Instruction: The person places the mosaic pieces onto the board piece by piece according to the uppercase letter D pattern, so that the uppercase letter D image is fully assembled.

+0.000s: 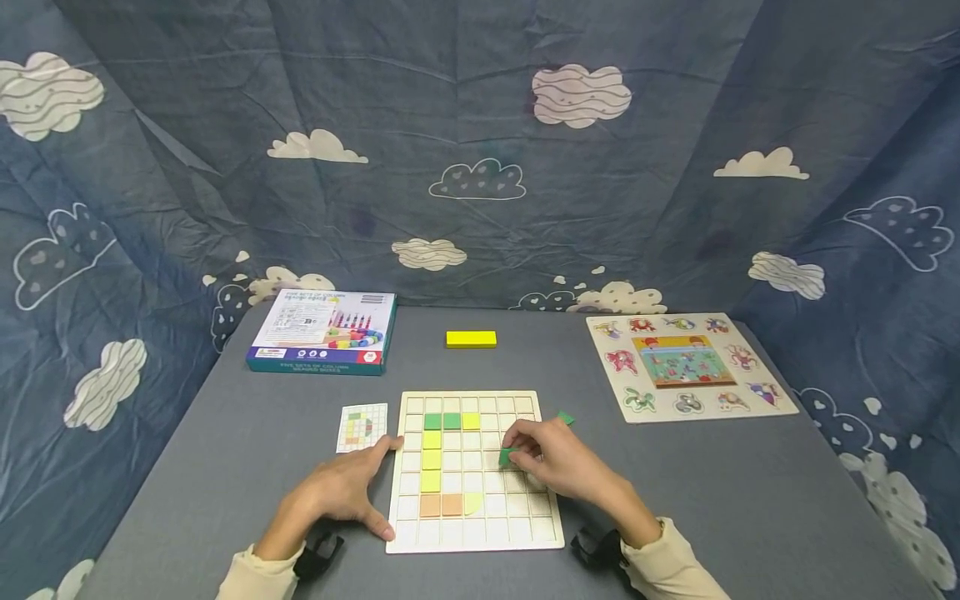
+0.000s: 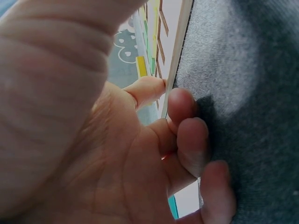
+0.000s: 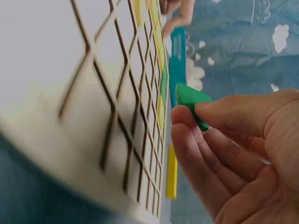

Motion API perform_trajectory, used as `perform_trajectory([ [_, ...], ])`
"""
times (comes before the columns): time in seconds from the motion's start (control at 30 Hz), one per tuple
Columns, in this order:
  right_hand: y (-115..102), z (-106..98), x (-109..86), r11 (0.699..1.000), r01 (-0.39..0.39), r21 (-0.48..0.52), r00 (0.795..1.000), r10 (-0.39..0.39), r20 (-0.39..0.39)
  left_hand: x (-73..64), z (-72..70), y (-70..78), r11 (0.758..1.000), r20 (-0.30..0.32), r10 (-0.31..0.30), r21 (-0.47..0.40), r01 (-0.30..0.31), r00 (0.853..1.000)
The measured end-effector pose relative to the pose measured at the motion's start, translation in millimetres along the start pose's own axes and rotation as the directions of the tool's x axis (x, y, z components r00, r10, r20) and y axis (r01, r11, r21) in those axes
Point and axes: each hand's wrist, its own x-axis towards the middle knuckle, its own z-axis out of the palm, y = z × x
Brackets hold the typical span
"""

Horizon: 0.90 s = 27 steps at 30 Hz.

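Note:
A white gridded board (image 1: 517, 537) lies flat on the table, with green, yellow and orange tiles set in several of its squares. My left hand (image 1: 337, 490) rests at its left edge, thumb and index finger spread apart and touching the rim. Above the right half of the grid, my right hand (image 1: 566, 461) pinches a small green tile (image 3: 190, 97) between thumb and fingertips. The right wrist view shows that tile tilted and off the board. Just beyond the right hand lies another green piece (image 1: 566, 417), partly hidden by it.
A small pattern card (image 1: 362, 427) lies left of the board. Behind stand a yellow block (image 1: 471, 339) and, at the back left, a flat box (image 1: 322, 332). A picture puzzle board (image 1: 686, 367) lies at the back right, before a blue cloud-print cloth (image 1: 480, 100).

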Motion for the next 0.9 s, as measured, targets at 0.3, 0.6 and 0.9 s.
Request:
perform_trajectory([
  [0.3, -8, 22, 0.4, 0.999, -0.025, -0.034, 0.999, 0.025, 0.023, 0.3, 2.6, -0.4, 1.000, -0.004, -0.007, 0.004, 0.007, 1.000],
  [0.6, -13, 28, 2.9, 0.991, -0.014, -0.136, 1.000, 0.015, 0.005, -1.1, 0.5, -1.0, 1.000, -0.002, 0.007, -0.009, -0.007, 1.000],
  [0.9, -15, 28, -0.9, 0.962, 0.012, -0.272, 1.000, -0.010, 0.009, -0.5, -1.5, 1.4, 1.000, 0.005, 0.010, -0.011, -0.010, 1.000],
])
